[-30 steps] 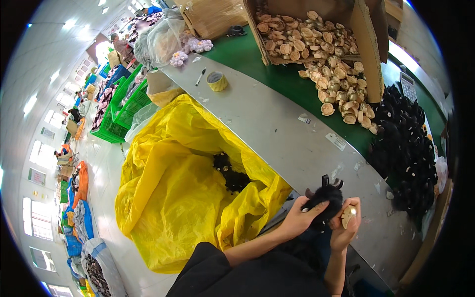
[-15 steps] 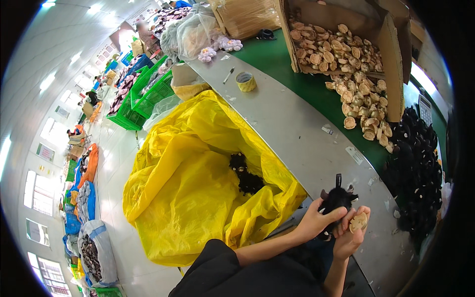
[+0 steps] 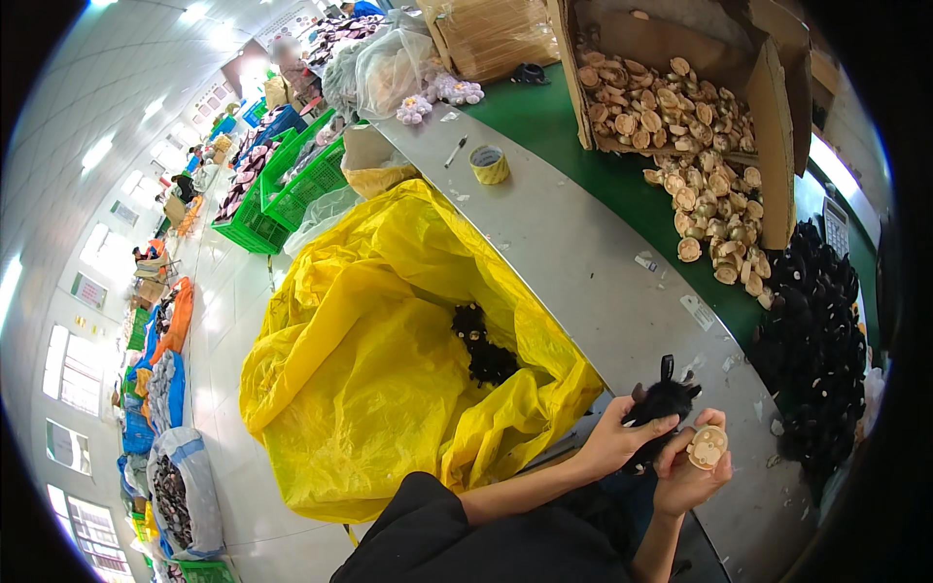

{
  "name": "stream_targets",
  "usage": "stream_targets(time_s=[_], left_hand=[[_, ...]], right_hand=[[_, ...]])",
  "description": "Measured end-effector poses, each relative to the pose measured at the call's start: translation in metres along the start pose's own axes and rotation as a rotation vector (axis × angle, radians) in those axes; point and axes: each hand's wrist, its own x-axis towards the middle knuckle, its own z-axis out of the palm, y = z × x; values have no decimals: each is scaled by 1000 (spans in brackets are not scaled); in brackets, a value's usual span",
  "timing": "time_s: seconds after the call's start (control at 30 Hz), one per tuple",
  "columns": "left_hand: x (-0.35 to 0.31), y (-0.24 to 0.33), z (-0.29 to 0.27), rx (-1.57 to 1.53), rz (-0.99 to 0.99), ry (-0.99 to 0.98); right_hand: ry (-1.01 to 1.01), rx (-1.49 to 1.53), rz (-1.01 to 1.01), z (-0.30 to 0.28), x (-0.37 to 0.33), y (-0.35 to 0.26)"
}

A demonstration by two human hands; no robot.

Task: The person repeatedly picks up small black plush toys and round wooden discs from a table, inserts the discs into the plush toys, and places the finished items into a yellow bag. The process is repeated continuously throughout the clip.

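My left hand [image 3: 614,442] is closed around a small black plush toy [image 3: 665,400] with a loop and little ears on top, over the near edge of the metal table. Close beside it, my right hand [image 3: 680,486] pinches a round tan piece [image 3: 708,448], its hollowed face turned up. The right fingertips sit against the plush's lower side; whether they grip it too is hidden. More black plush pieces [image 3: 816,340] are heaped to the right. Several matching round tan pieces [image 3: 714,209] spill from a cardboard box [image 3: 775,146] at the back right.
Left of the table [image 3: 583,262] a large yellow sack [image 3: 330,379] gapes, with black plush pieces [image 3: 486,355] inside. A tape roll [image 3: 489,164] and a pen [image 3: 456,152] lie on the metal top. Green crates [image 3: 306,180] stand farther left, and filled bags [image 3: 190,496] line the floor.
My right hand has turned the round tan piece to show its inner face and shifted it slightly right and down. The plush toy has tilted a little in my left hand.
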Motion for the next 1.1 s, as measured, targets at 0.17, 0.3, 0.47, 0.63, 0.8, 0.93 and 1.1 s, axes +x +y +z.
stream_targets(time_s=[0.17,0.3,0.47,0.63,0.8,0.93,1.1], left_hand=[[-4,8,3,-26,-69,20],[-6,12,4,-75,-114,-2],[-9,16,8,-153,-102,-41],[-13,24,8,-184,-120,-7],[-11,14,7,-176,-51,-2],[-11,14,14,-137,-133,30],[-17,21,22,-204,-78,55]], right_hand=[[-57,93,2,-4,-1,-1],[-7,35,137,-2,-2,-10],[57,-175,128,20,1,-25],[-38,-186,110,16,1,-29],[-72,-270,-4,9,1,-25],[-35,-411,-19,3,2,-35],[-48,-404,-66,-8,6,-33]])
